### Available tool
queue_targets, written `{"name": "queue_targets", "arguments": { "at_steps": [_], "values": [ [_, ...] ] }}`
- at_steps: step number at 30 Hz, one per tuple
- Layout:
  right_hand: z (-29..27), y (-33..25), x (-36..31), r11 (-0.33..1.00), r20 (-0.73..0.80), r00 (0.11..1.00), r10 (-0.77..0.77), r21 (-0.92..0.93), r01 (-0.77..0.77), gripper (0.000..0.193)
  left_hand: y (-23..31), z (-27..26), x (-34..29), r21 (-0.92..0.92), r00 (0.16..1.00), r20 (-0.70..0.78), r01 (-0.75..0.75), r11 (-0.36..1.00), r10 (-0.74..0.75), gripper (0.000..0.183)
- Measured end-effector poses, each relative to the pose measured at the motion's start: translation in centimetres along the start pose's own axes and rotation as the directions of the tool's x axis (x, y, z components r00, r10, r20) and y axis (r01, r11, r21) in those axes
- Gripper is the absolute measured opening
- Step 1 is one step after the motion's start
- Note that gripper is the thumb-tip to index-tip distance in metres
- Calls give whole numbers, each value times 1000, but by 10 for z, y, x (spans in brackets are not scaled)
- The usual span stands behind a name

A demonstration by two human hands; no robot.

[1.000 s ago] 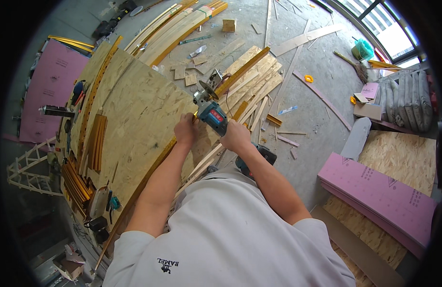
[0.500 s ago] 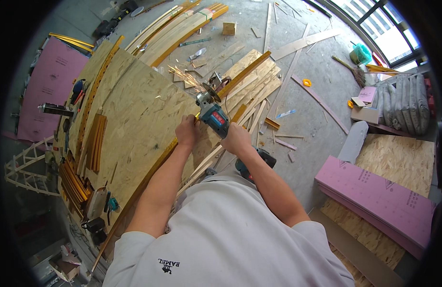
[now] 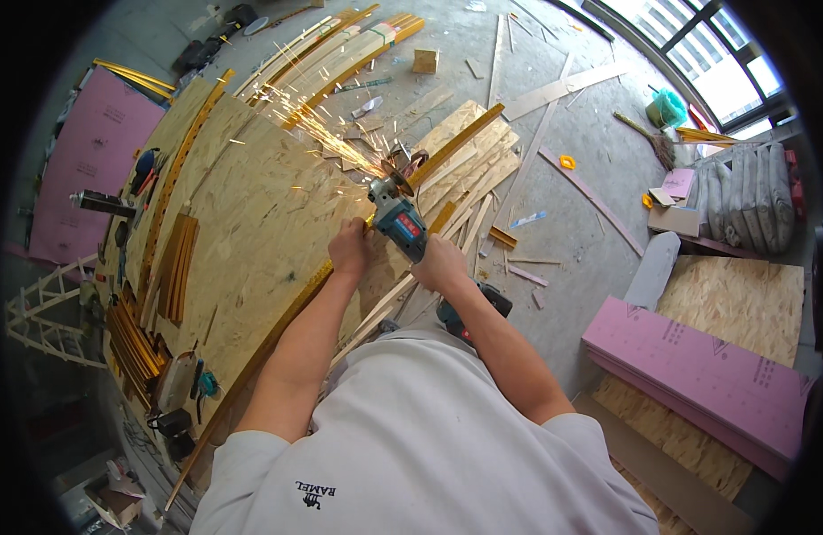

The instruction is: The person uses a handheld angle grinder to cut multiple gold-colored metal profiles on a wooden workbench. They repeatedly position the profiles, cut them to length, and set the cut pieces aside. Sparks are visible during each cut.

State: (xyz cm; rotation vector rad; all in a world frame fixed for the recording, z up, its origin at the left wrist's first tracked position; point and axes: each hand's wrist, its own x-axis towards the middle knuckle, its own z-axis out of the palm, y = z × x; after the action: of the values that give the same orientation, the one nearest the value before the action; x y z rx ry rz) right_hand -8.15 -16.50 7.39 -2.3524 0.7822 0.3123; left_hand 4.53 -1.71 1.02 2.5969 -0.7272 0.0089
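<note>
My right hand (image 3: 440,265) is wrapped round the body of a blue-green cordless angle grinder (image 3: 399,223), whose battery end (image 3: 483,308) sticks out beneath my forearm. At the grinder's far end the cutting disc (image 3: 396,181) meets a long yellow metal channel (image 3: 456,147), and a stream of sparks (image 3: 336,141) flies to the far left. Closed on the near part of that channel, just left of the grinder head, is my left hand (image 3: 348,248). The near length of the channel (image 3: 282,325) runs along the edge of a large chipboard sheet (image 3: 269,178). The exact cut point is hidden by the disc.
Wooden planks (image 3: 496,143) lie beyond the grinder. Short yellow channel pieces (image 3: 181,267) and tools rest on the chipboard. Pink foam boards (image 3: 697,374) are stacked at right, near grey bags (image 3: 746,196). Scraps and strips (image 3: 594,201) litter the concrete floor.
The spark stream has grown longer and brighter, reaching farther to the far left. The grinder and both hands stay almost in place.
</note>
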Motion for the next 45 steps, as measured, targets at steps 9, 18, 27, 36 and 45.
{"name": "queue_targets", "arguments": {
  "at_steps": [9,18,27,36,45],
  "values": [
    [0,0,-3,1000,-13,1000,0,-12,0,29,3,-3,-2,17,1000,5,6,1000,-6,15],
    [-7,-5,-4,1000,-27,1000,-9,14,9,35,-3,1,0,30,999,31,25,999,-26,18],
    [-58,37,-13,942,-321,937,135,334,-22,44,11,-25,14,34,961,235,143,989,-147,27],
    [-49,108,-16,877,-332,882,335,451,-164,41,-29,-26,68,109,824,548,100,989,-144,41],
    [-56,119,-17,856,-246,914,323,488,-171,37,-40,-13,92,176,763,637,-6,984,-109,52]
  ]
}}
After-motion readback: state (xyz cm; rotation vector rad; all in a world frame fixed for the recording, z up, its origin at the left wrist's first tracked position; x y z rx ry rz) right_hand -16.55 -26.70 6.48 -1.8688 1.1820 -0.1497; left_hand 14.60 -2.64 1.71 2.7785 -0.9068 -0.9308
